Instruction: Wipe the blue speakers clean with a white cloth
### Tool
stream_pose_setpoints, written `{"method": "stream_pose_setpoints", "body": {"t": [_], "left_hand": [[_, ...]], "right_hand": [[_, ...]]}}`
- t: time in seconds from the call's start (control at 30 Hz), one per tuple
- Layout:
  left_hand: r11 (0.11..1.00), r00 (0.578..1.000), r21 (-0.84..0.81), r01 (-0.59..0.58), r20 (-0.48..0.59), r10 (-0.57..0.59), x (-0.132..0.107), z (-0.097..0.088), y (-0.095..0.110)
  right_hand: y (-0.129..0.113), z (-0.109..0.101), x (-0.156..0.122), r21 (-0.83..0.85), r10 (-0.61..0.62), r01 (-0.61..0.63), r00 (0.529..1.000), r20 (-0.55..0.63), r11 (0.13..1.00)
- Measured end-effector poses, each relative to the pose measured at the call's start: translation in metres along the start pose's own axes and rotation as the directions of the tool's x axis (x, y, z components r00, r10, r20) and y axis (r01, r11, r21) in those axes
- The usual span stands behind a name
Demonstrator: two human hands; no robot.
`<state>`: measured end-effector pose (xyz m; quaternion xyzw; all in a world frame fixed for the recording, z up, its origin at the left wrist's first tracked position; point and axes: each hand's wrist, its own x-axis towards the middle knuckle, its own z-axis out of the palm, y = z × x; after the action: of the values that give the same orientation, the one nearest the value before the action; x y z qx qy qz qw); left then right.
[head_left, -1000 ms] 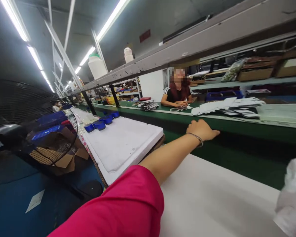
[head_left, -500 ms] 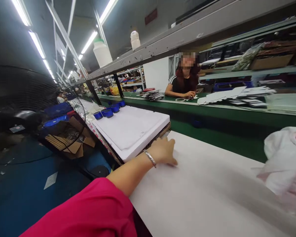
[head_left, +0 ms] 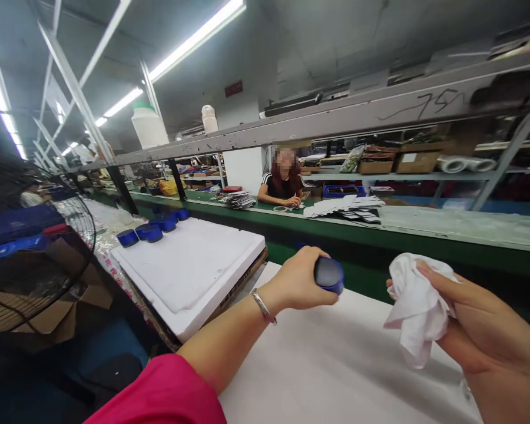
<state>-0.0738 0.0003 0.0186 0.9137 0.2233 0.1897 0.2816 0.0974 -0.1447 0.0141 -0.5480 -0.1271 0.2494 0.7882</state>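
Note:
My left hand [head_left: 298, 280] is closed round a round blue piece with a dark, smooth face [head_left: 329, 275], lifted a little over the white work surface [head_left: 300, 365]. To the right, my right hand [head_left: 477, 318] grips a crumpled white cloth [head_left: 419, 294], part of which hangs down below the fingers. Cloth and blue piece are apart. Further left, several similar blue round pieces [head_left: 149, 232] stand at the far edge of a white foam board [head_left: 194, 265].
A green conveyor belt [head_left: 371, 253] runs behind the work surface. Across it sits a person [head_left: 282, 185] beside a stack of white flat pieces [head_left: 344, 207]. A grey overhead shelf [head_left: 247, 136] holds a white tub [head_left: 149, 126]. At left is a black fan cage [head_left: 83, 235].
My left hand now holds the blue piece above the surface, where before none showed in it. My right hand with the cloth has come further into view. The camera has turned right.

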Motion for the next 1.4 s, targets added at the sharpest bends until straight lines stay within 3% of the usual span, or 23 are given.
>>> {"method": "stream_pose_setpoints", "body": {"t": [0.17, 0.27, 0.33, 0.4, 0.47, 0.53, 0.67, 0.77, 0.83, 0.87, 1.0, 1.1, 1.17, 1.23, 1.3, 1.33, 1.4], "left_hand": [[0.923, 0.968, -0.291, -0.251, -0.081, 0.238, 0.043, 0.013, 0.022], [0.822, 0.934, -0.444, -0.356, -0.135, 0.331, 0.058, 0.034, 0.014], [0.775, 0.929, -0.518, -0.361, -0.128, 0.347, 0.063, 0.051, 0.006], [0.773, 0.936, -0.543, -0.329, -0.077, 0.345, 0.066, 0.066, -0.001], [0.777, 0.937, -0.542, -0.320, -0.063, 0.343, 0.066, 0.076, -0.003], [0.781, 0.933, -0.520, -0.346, -0.099, 0.346, 0.065, 0.082, -0.003], [0.814, 0.937, -0.473, -0.338, -0.084, 0.340, 0.062, 0.086, 0.002], [0.817, 0.956, -0.508, -0.274, -0.047, 0.291, 0.060, 0.086, 0.004], [0.815, 0.958, -0.515, -0.264, -0.046, 0.282, 0.058, 0.085, 0.004], [0.822, 0.958, -0.503, -0.267, -0.045, 0.284, 0.058, 0.084, 0.005], [0.865, 0.967, -0.449, -0.223, 0.013, 0.256, 0.056, 0.080, 0.007], [0.875, 0.984, -0.467, -0.128, 0.054, 0.172, 0.056, 0.072, 0.006], [0.889, 0.989, -0.450, -0.082, 0.074, 0.129, 0.057, 0.064, 0.006], [0.904, 0.989, -0.423, -0.060, 0.098, 0.111, 0.059, 0.057, 0.006], [0.914, 0.988, -0.401, -0.065, 0.102, 0.115, 0.060, 0.053, 0.006], [0.922, 0.987, -0.378, -0.085, 0.095, 0.130, 0.061, 0.052, 0.007], [0.947, 0.982, -0.293, -0.132, 0.091, 0.165, 0.063, 0.052, 0.006]], "right_hand": [[-0.007, -0.010, -0.001, 0.008, -0.098, 0.101, 0.978, -0.185, 0.995], [-0.003, -0.020, -0.008, -0.293, -0.326, 0.247, 0.908, -0.262, 0.924], [0.008, -0.021, -0.014, -0.571, -0.533, 0.358, 0.829, -0.169, 0.739], [0.024, -0.015, -0.017, -0.688, -0.701, 0.548, 0.708, 0.079, 0.476], [0.041, -0.006, -0.017, -0.630, -0.806, 0.751, 0.491, 0.331, 0.199], [0.053, 0.003, -0.012, -0.613, -0.854, 0.790, 0.333, 0.400, 0.021], [0.057, 0.006, -0.002, -0.739, -0.902, 0.670, 0.271, 0.338, -0.075], [0.056, 0.002, -0.001, -0.673, -0.876, 0.712, 0.178, 0.449, -0.200], [0.055, 0.000, -0.002, -0.623, -0.858, 0.747, 0.143, 0.493, -0.234], [0.055, -0.001, -0.002, -0.629, -0.863, 0.743, 0.144, 0.483, -0.228], [0.052, -0.005, -0.003, -0.734, -0.885, 0.664, 0.248, 0.395, -0.142], [0.049, -0.008, -0.004, -0.704, -0.841, 0.709, 0.358, 0.405, -0.037], [0.045, -0.010, -0.005, -0.702, -0.773, 0.701, 0.512, 0.375, 0.125], [0.039, -0.012, -0.009, -0.737, -0.666, 0.597, 0.694, 0.276, 0.316], [0.032, -0.013, -0.016, -0.756, -0.581, 0.492, 0.793, 0.185, 0.431], [0.031, -0.012, -0.020, -0.745, -0.570, 0.491, 0.801, 0.182, 0.451], [0.031, -0.009, -0.025, -0.705, -0.624, 0.586, 0.737, 0.260, 0.399]]}}
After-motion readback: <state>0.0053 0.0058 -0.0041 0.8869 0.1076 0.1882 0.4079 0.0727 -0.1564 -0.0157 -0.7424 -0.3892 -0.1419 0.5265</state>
